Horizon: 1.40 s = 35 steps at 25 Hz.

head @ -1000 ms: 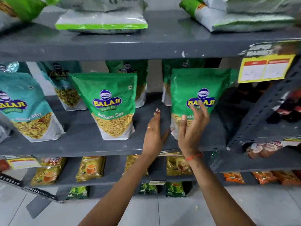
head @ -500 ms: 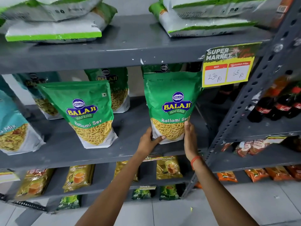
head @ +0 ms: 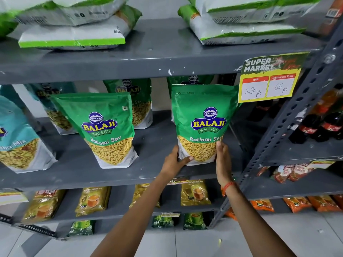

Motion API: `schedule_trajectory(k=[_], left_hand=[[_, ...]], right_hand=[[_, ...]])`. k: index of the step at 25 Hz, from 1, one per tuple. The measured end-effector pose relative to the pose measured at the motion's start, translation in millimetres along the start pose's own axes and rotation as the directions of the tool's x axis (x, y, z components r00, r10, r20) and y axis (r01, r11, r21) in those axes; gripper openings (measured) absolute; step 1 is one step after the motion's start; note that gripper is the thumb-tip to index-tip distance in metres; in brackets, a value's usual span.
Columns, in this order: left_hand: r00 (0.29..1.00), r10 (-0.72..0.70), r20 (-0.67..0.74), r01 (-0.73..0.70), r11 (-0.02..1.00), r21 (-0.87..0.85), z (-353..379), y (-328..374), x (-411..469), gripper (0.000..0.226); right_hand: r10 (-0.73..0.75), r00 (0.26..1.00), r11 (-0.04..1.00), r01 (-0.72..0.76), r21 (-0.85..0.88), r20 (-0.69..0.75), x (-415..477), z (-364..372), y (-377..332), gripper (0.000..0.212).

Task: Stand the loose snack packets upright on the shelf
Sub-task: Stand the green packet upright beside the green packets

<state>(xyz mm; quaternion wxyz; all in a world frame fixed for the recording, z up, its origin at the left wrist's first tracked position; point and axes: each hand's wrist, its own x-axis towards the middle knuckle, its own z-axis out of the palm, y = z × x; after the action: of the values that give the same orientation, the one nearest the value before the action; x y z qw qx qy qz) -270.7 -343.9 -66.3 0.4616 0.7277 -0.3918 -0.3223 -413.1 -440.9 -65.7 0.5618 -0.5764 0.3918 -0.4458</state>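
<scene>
The left hand point(head: 173, 162) clasped the lower left corner of a green snack packet point(head: 202, 119), its thumb laid across the front near the bottom edge and its fingers hidden behind. The right hand point(head: 222, 160) pressed flat against the packet's lower right side, fingers pointing up along the edge, with an orange thread point(head: 227, 187) tied at the wrist. Between the two hands the packet stood upright on the grey shelf point(head: 156, 169), its base at or just above the board; the hands hid the contact, so whether it rested fully could not be told. The label read "Balaji Wafers Ratlami Sev".

Just behind the held packet, another green packet point(head: 193, 79) showed only its top. To the left of the left hand, well apart from it, a second green packet point(head: 104, 127) of the same kind stood leaning slightly to one side. Further left stood a teal packet point(head: 16, 138), partly cut off by the frame. Above and to the right of the right hand, a yellow price tag point(head: 269, 80) hung from the shelf above, marked 130 and 65. Below the wrists, tea packets point(head: 194, 193) lined the lower shelf.
</scene>
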Motion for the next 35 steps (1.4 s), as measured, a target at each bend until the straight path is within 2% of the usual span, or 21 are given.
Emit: schedule_trajectory(k=[2,4,5,7,9,11,13,15,17,19,21,23,25,28,31,35], left_hand=[[1.0,-0.011,0.02,0.011,1.0,0.012,-1.8,2.3,-1.2,0.066],[0.999,0.011,0.03,-0.011,1.0,0.005,-3.4,8.1,-6.1,0.073],[0.999,0.042,0.005,-0.043,0.999,0.023,-5.0,12.6,-10.4,0.079],[0.98,0.162,-0.114,-0.146,0.979,0.139,-9.4,20.8,-23.1,0.087],[0.901,0.349,-0.258,-0.28,0.921,0.27,-17.7,24.0,-39.9,0.082],[0.781,0.503,-0.371,-0.387,0.855,0.346,-34.8,25.5,-55.2,0.072],[0.665,0.592,-0.456,-0.448,0.804,0.391,-58.3,25.9,-61.6,0.063],[0.555,0.634,-0.539,-0.434,0.773,0.462,-90.3,20.3,-63.6,0.058],[0.511,0.594,-0.621,-0.346,0.804,0.483,-127.7,4.2,-66.4,0.063],[0.541,0.507,-0.671,-0.291,0.861,0.416,-168.4,-22.3,-68.2,0.071],[0.656,0.386,-0.648,-0.276,0.922,0.27,-201.3,-52.6,-68.3,0.078],[0.832,0.225,-0.507,-0.242,0.97,0.034,-225.9,-80.4,-66.6,0.078],[0.939,0.116,-0.324,-0.15,0.985,-0.084,-237.8,-100.2,-61.7,0.065],[0.97,0.015,-0.243,-0.036,0.996,-0.082,-238.4,-115.5,-56.3,0.042],[0.969,0.001,-0.248,-0.013,0.999,-0.047,-227.1,-109.2,-55.1,0.042],[0.973,0.018,-0.23,-0.014,1.0,0.017,-195.2,-95.6,-56.1,0.045]], right_hand=[[0.02,1.0,1.0,-0.02,-0.012,0.005,-2.6,1.3,-2.3,0.072],[-0.027,0.998,0.996,0.022,-0.081,-0.063,-11.5,3.7,-6.8,0.083],[-0.096,0.986,0.986,0.076,-0.146,-0.134,-18.1,5.8,-10.5,0.086],[-0.358,0.904,0.911,0.284,-0.299,-0.235,-29.7,15.9,-22.6,0.071],[-0.59,0.788,0.786,0.512,-0.348,-0.175,-37.6,35.1,-37.1,0.053],[-0.675,0.734,0.719,0.627,-0.3,-0.083,-46.0,66.1,-52.2,0.046],[-0.686,0.728,0.704,0.664,-0.252,0.001,-52.5,97.8,-61.8,0.044],[-0.665,0.74,0.705,0.667,-0.242,0.101,-57.7,132.2,-61.5,0.042],[-0.553,0.799,0.759,0.6,-0.253,0.235,-62.9,166.9,-50.8,0.041],[-0.362,0.868,0.842,0.461,-0.279,0.341,-71.9,198.4,-33.7,0.041],[-0.22,0.903,0.898,0.335,-0.285,0.368,-78.2,219.4,-13.8,0.039],[-0.14,0.921,0.934,0.245,-0.262,0.363,-84.5,236.1,-0.8,0.038],[-0.079,0.936,0.96,0.164,-0.227,0.344,-88.7,246.4,6.3,0.039],[-0.052,0.949,0.967,0.126,-0.222,0.311,-89.4,245.8,11.3,0.038],[-0.049,0.961,0.965,0.117,-0.236,0.273,-88.5,231.0,11.6,0.044],[-0.055,0.97,0.967,0.111,-0.229,0.237,-84.4,200.5,12.5,0.038]])
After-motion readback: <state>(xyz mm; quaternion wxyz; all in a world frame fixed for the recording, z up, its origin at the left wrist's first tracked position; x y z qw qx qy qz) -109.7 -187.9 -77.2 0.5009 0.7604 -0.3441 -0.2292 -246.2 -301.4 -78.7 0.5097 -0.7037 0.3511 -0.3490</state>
